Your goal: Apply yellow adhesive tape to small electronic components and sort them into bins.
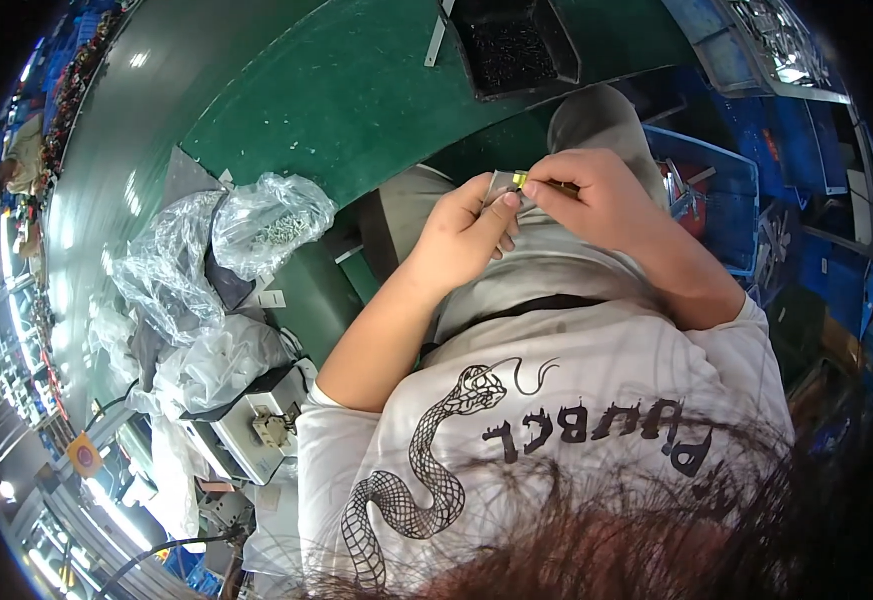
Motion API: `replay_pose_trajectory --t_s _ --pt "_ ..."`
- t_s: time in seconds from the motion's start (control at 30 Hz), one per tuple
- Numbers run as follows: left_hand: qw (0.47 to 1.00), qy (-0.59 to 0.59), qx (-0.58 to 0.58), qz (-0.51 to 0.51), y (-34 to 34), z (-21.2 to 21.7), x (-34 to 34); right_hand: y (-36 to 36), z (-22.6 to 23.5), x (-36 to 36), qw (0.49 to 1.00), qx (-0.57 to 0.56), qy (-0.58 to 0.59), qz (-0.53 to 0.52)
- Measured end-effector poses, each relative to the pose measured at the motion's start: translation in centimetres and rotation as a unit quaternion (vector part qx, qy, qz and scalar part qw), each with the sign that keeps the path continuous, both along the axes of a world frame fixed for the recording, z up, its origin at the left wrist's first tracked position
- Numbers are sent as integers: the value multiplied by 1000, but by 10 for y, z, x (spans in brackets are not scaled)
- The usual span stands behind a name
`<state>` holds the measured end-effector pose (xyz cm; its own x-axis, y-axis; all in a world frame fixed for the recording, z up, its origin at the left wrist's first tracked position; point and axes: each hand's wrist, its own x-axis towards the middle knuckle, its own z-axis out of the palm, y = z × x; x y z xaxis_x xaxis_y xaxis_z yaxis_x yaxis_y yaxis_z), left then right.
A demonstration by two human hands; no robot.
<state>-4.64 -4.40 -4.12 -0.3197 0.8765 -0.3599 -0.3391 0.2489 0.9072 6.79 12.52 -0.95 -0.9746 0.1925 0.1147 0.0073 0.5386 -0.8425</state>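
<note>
In front of my lap, my left hand [467, 228] is closed on a small flat metal piece [500, 183]. The thumb presses against the piece from the near side. My right hand [597, 195] meets it from the right, thumb and forefinger pinched together at a tiny yellow part [520, 179]. That yellow part touches or nearly touches the end of the metal piece; I cannot tell which. The fingers hide most of both parts, so their exact kind does not show.
A black tray [563, 45] of small dark parts stands on the green table [357, 100]. Clear plastic bags [272, 225] with small metal parts lie at left. On the right, a blue crate [732, 228] holds metal pieces. Another person [29, 155] is far left.
</note>
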Motion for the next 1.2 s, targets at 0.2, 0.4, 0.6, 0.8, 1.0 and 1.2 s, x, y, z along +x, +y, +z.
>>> replay_pose_trajectory --t_s 0.2,0.4,0.6,0.8,1.0,1.2 --pt "1000 19 -10 13 0 2 5 -2 -1 1 1000 2 -23 -13" --pt "997 79 17 12 0 -2 5 -1 -1 1 999 9 -43 -9" --pt "991 127 29 20 0 -3 5 -2 -1 1 999 1 -38 -12" --pt "991 132 18 23 0 -2 5 -1 2 0 998 65 7 21" --pt "989 144 26 16 -1 -6 4 -2 1 0 998 59 5 9" --pt "990 135 23 29 1 0 7 -1 0 1 995 95 31 29"
